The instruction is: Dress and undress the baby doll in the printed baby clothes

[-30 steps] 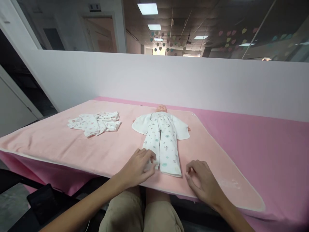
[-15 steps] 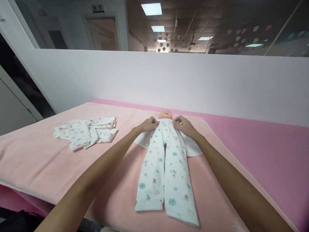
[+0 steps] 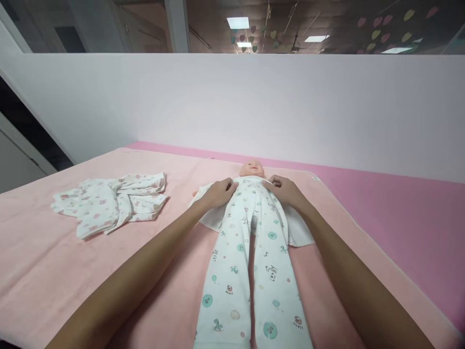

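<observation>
A pair of white baby pants point(image 3: 240, 252) with small green and brown prints lies over a doll point(image 3: 252, 168), legs toward me. Only the doll's head and a bit of one hand at the left show. My left hand point(image 3: 221, 192) pinches the waistband's left corner. At the waistband's right corner my right hand point(image 3: 282, 189) has its fingers closed on the cloth. A white garment point(image 3: 300, 232) spreads out under the pants on both sides, partly hidden by them and by my forearms.
A folded white baby top point(image 3: 105, 201) with pink prints lies to the left on the pink blanket point(image 3: 174, 169). Behind the blanket stands a white wall point(image 3: 254, 106) with a window above it. A brighter pink surface point(image 3: 407, 218) shows at the right.
My view has tilted down and come closer, so the pants look larger and their hems run to the lower edge. Both hands still hold the waistband; the pant legs have parted slightly.
</observation>
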Motion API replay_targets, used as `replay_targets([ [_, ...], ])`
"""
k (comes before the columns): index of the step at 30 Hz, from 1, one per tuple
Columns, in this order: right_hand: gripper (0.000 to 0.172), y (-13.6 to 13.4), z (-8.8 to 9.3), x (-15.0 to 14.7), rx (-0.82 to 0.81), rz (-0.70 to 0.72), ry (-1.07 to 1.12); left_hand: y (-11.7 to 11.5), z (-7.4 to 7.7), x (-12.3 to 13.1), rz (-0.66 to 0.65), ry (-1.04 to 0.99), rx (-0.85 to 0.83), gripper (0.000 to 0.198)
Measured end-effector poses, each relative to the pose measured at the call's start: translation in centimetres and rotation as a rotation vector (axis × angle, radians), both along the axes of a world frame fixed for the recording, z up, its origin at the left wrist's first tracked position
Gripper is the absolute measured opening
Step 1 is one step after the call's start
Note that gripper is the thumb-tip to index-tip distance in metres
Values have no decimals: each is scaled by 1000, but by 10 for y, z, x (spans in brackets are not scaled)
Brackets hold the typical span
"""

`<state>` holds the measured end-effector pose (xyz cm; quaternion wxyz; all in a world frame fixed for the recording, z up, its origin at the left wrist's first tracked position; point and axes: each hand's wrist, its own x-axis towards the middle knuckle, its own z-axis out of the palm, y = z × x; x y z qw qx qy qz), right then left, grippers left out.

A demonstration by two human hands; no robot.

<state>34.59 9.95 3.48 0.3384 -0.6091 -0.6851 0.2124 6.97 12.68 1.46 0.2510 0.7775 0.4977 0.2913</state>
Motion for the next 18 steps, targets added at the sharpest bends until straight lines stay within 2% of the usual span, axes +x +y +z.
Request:
replay_targets([
  [3, 52, -12, 16, 20, -142, 62, -142, 1, 6, -13, -67, 105, -80, 32],
  [6, 57, -16, 21, 34, -195, 171, -180, 7, 6, -22, -125, 70, -130, 31],
  [8, 51, -13, 15, 36, -133, 166, -115, 12, 3, -21, -106, -43, -114, 32],
  [12, 38, -4, -7, 22, -6, 3, -11, 12, -5, -12, 37, -174, 15, 19],
  [14, 28, -8, -17, 12, 78, -102, 12, 4, -7, -8, 72, -179, 92, 14],
  [16, 28, -19, -24, 6, 197, -176, 21, -10, -8, -7, 95, -193, 148, 14],
  [18, 31, -38, -31, 4, 263, -167, 16, -29, -11, -8, 94, -201, 136, 18],
])
